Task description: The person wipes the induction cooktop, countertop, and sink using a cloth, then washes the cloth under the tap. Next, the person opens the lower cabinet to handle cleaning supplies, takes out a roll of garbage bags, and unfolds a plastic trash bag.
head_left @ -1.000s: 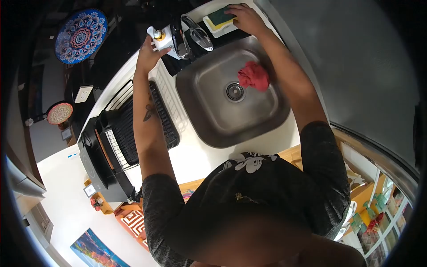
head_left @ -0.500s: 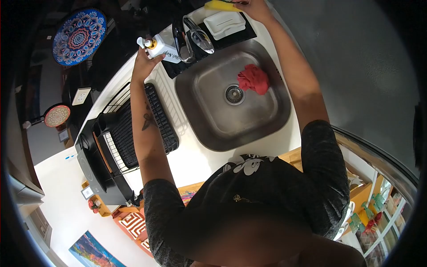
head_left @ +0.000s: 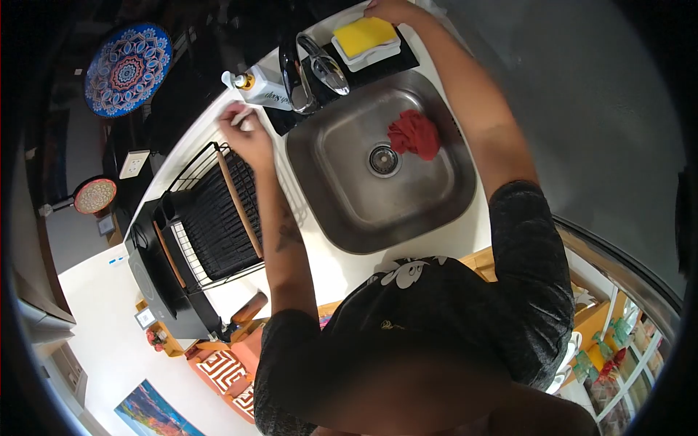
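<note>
My left hand (head_left: pixel 247 136) is over the counter between the soap bottle and the drying rack, its fingers bent and blurred; something pale shows between them, too smeared to make out. The white soap bottle (head_left: pixel 263 89) stands beside the faucet (head_left: pixel 293 76), apart from my hand. At the top edge, my right hand (head_left: pixel 391 10) is just behind the sponge, its fingers partly cut off. The yellow sponge (head_left: pixel 363 36) lies yellow side up on the white holder (head_left: pixel 376 55). A crumpled red cloth (head_left: pixel 414 135) rests in the sink (head_left: pixel 363 211), right of the drain (head_left: pixel 384 160).
A black dish rack (head_left: pixel 218 218) with wooden handles stands left of the sink. Beyond it is a black appliance (head_left: pixel 156 283). A wall outlet (head_left: pixel 134 164) and a blue patterned plate (head_left: pixel 129 70) are at the left. A dark grey surface (head_left: pixel 582 109) lies on the right.
The sponge, held in my right hand half a second ago, now lies on its holder, yellow side up. My left hand has let go of the soap bottle and moved down towards the rack.
</note>
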Available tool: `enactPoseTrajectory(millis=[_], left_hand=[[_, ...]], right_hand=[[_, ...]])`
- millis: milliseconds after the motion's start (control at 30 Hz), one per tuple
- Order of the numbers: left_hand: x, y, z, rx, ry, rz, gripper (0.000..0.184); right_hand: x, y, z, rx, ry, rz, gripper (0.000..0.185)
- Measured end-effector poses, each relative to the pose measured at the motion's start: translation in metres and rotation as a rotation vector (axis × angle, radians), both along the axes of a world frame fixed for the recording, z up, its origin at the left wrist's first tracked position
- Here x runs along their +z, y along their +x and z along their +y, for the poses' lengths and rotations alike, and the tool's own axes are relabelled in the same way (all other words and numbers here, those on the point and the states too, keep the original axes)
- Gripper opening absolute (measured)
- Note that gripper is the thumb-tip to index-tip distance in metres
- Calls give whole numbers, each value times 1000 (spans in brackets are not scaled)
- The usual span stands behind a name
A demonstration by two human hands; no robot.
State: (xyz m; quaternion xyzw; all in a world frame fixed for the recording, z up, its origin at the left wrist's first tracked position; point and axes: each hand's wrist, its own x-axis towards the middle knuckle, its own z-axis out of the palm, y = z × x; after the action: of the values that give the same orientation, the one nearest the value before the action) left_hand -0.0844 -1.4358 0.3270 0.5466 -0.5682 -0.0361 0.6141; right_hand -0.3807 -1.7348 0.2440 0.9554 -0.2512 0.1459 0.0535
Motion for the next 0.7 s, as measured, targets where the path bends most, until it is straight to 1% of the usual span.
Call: enactPoseTrajectory(millis=[33,67,133,167,200,267,300,333,367,400,433,467,500,533,567,600,633,667,700], left_hand=[[0,-23,8,-137,173,17,34],[2,-48,14,-274,349,32,29],[0,-84,-5,-449,289,-260,24],[12,-101,-15,-437,329,-346,29],[22,-114,-26,-426,366,-429,35],[4,-120,-68,-369,213,-556,53],[-4,-122,-87,-379,214,-552,53],[-10,-122,-105,-367,263,-658,62],[-16,-121,-119,-354,311,-766,71],[-23,-120,-131,-367,310,-767,71],[-27,-120,-142,-390,420,-816,81],[-30,-120,-151,-411,529,-866,90],[-25,-122,-156,-445,666,-862,99],[-18,-124,-160,-453,665,-863,99],[-14,-126,-161,-444,676,-888,95],[-14,-125,-161,-434,689,-915,92],[-18,-121,-166,-446,749,-891,91],[-23,-119,-168,-451,757,-895,91],[-20,-119,-169,-460,767,-909,92]], right_hand=[[-11,5,-3,32,-109,58,24],[3,11,13,24,-107,55,24],[62,23,72,-715,443,-175,26],[75,21,80,-701,485,-175,28],[63,21,74,-710,484,-174,28],[23,17,54,-413,77,-63,33],[71,14,94,-652,426,-224,30],[70,9,104,-662,425,-221,30],[64,5,111,-679,356,-483,25],[58,0,118,-691,280,-745,23],[58,-14,130,-634,168,-804,23],[56,-23,148,-695,348,-668,20],[56,-31,167,-750,529,-526,17],[28,-37,180,-585,682,-354,21],[0,-31,202,-606,642,-274,23],[-58,-29,208,-495,721,157,20],[-54,-28,241,-524,621,178,23],[-49,-25,275,-551,520,198,25],[-71,-27,284,-552,525,193,25]])
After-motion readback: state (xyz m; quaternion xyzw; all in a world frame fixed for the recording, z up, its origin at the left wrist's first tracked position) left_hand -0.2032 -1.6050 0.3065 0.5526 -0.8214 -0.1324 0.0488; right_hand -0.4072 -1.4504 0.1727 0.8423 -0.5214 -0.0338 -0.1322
